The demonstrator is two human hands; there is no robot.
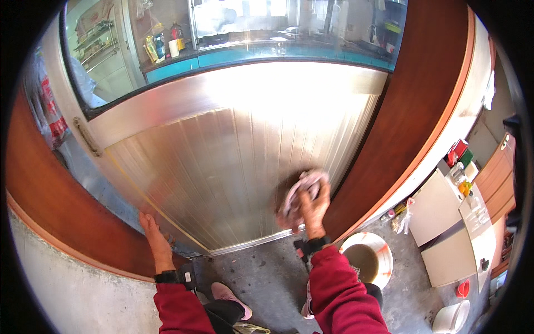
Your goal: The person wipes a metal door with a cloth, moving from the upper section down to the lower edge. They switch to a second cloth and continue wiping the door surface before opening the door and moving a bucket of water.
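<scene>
My right hand (315,207) grips a bunched pinkish cloth (293,199) against the lower right of a sliding door's ribbed metal panel (222,167). Part of the cloth looks smeared by motion. Low on the left, my left hand (158,244) rests near the door's side edge, by the brown door frame (100,239). Its fingers are stretched out and hold nothing that I can see; whether they press on the door or the frame I cannot tell. A recessed handle (87,137) sits higher on the door's left stile.
A basin (384,261) of murky water stands on the grey floor (253,278), right of my right forearm. Farther right are a white cabinet (431,209), a red cup (463,288) and a white bucket (451,317). Behind the door's glass shows a kitchen counter (233,55).
</scene>
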